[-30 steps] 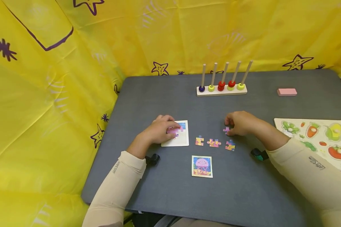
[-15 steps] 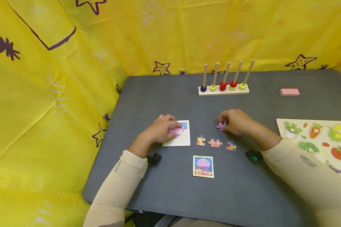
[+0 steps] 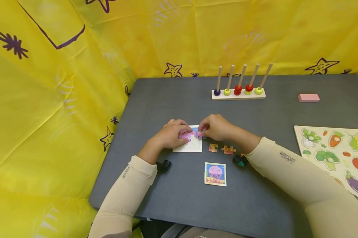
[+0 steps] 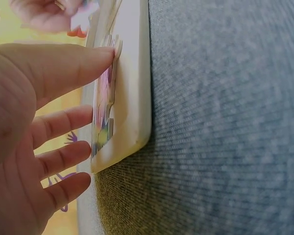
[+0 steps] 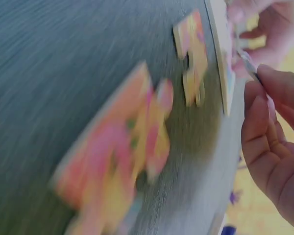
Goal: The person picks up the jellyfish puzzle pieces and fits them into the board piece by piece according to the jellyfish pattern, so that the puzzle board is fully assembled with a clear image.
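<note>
A square white puzzle tray (image 3: 187, 149) lies on the table, partly filled with joined pink and blue puzzle pieces (image 4: 105, 93). My left hand (image 3: 170, 134) rests over the tray's left side; its thumb touches the joined pieces and its other fingers are spread along the far edge. At the tray's right edge, my right hand (image 3: 217, 127) pinches a pink and blue puzzle piece (image 5: 250, 64) between thumb and fingers. Below that hand lie a yellow-orange piece (image 3: 213, 147) and a wider one (image 3: 228, 150). A third loose piece is mostly hidden by the right forearm.
A jellyfish picture card (image 3: 215, 174) lies nearer the front edge. Behind stands a peg stacker (image 3: 238, 95) with coloured rings. A pink block (image 3: 308, 98) sits at back right, and a vegetable board (image 3: 333, 165) at right. Yellow cloth (image 3: 167, 36) hangs behind and left.
My right hand has carried the pinched puzzle piece leftward from beyond the loose pieces to the tray's right edge. My left hand keeps its place on the tray. The head view has shifted slightly.
</note>
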Demonstrator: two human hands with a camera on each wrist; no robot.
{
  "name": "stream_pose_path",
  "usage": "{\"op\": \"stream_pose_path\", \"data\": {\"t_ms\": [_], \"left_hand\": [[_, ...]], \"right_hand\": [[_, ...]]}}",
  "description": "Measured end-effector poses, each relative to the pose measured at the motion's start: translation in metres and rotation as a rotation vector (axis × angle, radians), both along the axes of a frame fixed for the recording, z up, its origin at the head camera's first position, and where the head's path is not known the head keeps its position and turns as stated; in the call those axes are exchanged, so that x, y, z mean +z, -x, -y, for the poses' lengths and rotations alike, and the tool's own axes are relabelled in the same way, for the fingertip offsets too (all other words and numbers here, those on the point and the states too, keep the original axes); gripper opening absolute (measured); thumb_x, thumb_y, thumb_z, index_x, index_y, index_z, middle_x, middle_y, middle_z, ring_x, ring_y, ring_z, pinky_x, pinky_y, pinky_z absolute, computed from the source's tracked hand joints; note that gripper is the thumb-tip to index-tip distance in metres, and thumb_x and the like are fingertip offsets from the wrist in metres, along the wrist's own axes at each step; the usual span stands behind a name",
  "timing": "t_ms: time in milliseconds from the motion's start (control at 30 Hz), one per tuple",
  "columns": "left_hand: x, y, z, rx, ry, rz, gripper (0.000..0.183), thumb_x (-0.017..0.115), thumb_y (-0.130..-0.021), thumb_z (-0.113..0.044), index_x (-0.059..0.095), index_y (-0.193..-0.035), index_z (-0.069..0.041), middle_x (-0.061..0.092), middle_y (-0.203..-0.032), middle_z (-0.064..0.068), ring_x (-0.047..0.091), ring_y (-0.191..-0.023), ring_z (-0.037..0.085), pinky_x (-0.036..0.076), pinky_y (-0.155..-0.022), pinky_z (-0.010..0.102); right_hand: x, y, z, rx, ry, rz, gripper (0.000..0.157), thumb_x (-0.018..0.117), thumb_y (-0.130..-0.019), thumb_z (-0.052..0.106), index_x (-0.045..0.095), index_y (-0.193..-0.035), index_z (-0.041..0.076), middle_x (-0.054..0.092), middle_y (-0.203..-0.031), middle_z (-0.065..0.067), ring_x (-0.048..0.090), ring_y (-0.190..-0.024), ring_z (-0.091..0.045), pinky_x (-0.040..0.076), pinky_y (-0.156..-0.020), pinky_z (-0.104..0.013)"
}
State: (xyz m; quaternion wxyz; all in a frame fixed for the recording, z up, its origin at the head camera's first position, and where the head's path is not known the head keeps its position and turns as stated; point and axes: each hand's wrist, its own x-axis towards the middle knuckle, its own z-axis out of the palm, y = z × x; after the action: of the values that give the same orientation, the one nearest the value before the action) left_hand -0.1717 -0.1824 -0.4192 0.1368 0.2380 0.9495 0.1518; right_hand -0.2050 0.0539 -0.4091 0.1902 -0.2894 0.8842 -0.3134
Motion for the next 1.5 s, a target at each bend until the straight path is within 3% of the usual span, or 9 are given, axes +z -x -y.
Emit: {"op": "stream_pose_path", "data": {"t_ms": [233,533,767,1067,1300,1500], "left_hand": [[-0.003,0.002,-0.002,0.004,-0.007,0.002,0.041,0.072,-0.092,-0.031,0.069,-0.133,-0.026,0.058,-0.138,0.004,0.049,-0.124,0.029,0.04,-0.105,0.052],[-0.008,0.006,-0.008,0.065,-0.011,-0.032,0.032,0.071,-0.093,-0.036,0.073,-0.124,-0.027,0.061,-0.127,0.0,0.051,-0.113,0.024,0.042,-0.098,0.046],[-0.006,0.008,-0.011,0.119,-0.013,-0.014,0.03,0.074,-0.09,-0.034,0.075,-0.12,-0.029,0.061,-0.124,0.002,0.051,-0.114,0.025,0.042,-0.099,0.047],[-0.003,0.009,-0.011,0.165,-0.022,0.031,0.028,0.077,-0.089,-0.035,0.077,-0.116,-0.031,0.06,-0.123,0.002,0.049,-0.115,0.026,0.041,-0.099,0.045],[-0.003,0.01,-0.011,0.215,-0.039,0.055,0.025,0.08,-0.086,-0.033,0.079,-0.111,-0.032,0.06,-0.12,0.002,0.049,-0.115,0.026,0.041,-0.098,0.044],[-0.003,0.01,-0.013,0.206,-0.031,0.044,0.026,0.08,-0.087,-0.033,0.078,-0.113,-0.031,0.06,-0.117,0.001,0.049,-0.111,0.024,0.04,-0.095,0.043]], "right_hand": [[-0.007,0.0,0.024,0.033,-0.057,0.001,0.006,0.077,-0.088,0.012,0.08,-0.093,0.013,0.069,-0.077,0.004,0.06,-0.076,-0.014,0.046,-0.072,-0.03],[-0.009,-0.001,0.032,0.036,-0.117,-0.052,0.004,0.077,-0.088,0.014,0.079,-0.09,0.013,0.066,-0.076,0.001,0.058,-0.076,-0.018,0.044,-0.07,-0.033],[-0.006,0.005,0.025,-0.05,-0.156,-0.025,0.013,0.075,-0.091,0.017,0.076,-0.078,0.015,0.065,-0.073,0.001,0.058,-0.078,-0.021,0.045,-0.069,-0.035],[-0.01,0.007,0.026,-0.059,-0.162,-0.027,0.015,0.075,-0.09,0.017,0.075,-0.075,0.015,0.065,-0.071,0.001,0.059,-0.077,-0.021,0.045,-0.068,-0.035],[-0.006,0.003,0.026,-0.038,-0.166,-0.057,0.014,0.075,-0.091,0.017,0.073,-0.078,0.015,0.063,-0.073,0.0,0.057,-0.076,-0.02,0.044,-0.068,-0.034],[0.006,-0.004,0.004,0.023,-0.241,-0.053,0.011,0.079,-0.087,0.02,0.072,-0.084,0.014,0.062,-0.078,-0.002,0.058,-0.077,-0.021,0.045,-0.07,-0.036]]}}
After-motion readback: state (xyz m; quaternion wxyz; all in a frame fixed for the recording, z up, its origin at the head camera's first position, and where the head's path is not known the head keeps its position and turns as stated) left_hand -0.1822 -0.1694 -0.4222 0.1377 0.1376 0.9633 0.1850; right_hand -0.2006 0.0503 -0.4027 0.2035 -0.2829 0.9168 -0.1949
